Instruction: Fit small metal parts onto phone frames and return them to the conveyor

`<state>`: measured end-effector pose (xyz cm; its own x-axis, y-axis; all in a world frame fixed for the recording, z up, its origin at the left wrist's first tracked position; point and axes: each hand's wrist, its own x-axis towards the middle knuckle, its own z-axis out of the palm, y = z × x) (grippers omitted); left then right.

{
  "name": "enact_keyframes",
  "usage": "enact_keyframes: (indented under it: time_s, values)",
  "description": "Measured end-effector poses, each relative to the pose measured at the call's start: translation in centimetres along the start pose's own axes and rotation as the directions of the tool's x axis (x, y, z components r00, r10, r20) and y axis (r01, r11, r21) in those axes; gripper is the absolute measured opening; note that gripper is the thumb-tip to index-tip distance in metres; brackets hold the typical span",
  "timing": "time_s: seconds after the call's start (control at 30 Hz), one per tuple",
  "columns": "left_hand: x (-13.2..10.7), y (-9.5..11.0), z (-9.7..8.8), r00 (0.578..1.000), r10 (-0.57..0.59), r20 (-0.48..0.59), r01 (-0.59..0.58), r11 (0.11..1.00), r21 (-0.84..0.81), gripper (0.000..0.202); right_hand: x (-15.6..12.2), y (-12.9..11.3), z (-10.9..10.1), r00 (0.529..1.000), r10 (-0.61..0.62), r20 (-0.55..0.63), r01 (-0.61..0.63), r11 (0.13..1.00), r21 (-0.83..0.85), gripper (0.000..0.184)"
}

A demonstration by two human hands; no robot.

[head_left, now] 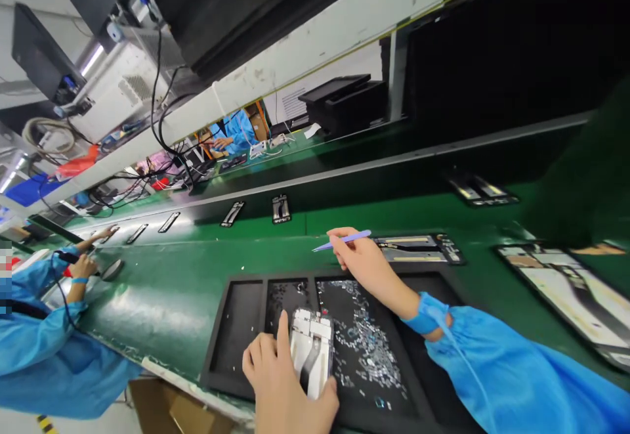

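The left hand has its fingers spread, gripping a white phone frame in a black tray beside loose screws. The right hand pinches a blue pick above the tray's far edge.

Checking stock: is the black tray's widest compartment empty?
Not empty: small metal parts lie scattered across its floor, with bare dark patches showing, inside the black tray.
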<state>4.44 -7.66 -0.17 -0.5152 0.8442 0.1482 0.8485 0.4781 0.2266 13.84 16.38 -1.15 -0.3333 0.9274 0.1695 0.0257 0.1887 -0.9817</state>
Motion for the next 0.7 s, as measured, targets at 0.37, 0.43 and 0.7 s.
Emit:
enact_keyframes:
  time_s: [0.37, 0.43, 0.7]
  values:
    - [2.2, -1.1, -1.2, 0.899, 0.413, 0.146, -0.407, 0.911, -0.067, 0.081, -2.0, -0.9, -3.1, 0.917, 0.104, 0.385, -0.015, 0.974, -0.228, 0.035]
    - [3.1, -2.2, -2.6, 0.726, 0.657, 0.202, -0.658, 0.750, -0.074, 0.081, -2.2, -0.2, -3.0, 0.914, 0.136, 0.382, -0.019, 0.955, -0.296, 0.034]
    - [8.3, -0.5, -4.8, 0.050, 0.963, 0.264, -0.999, 0.052, 0.001, 0.041, -2.6, -0.2, -3.0, 0.906, -0.015, 0.422, 0.187, 0.910, -0.370, 0.023]
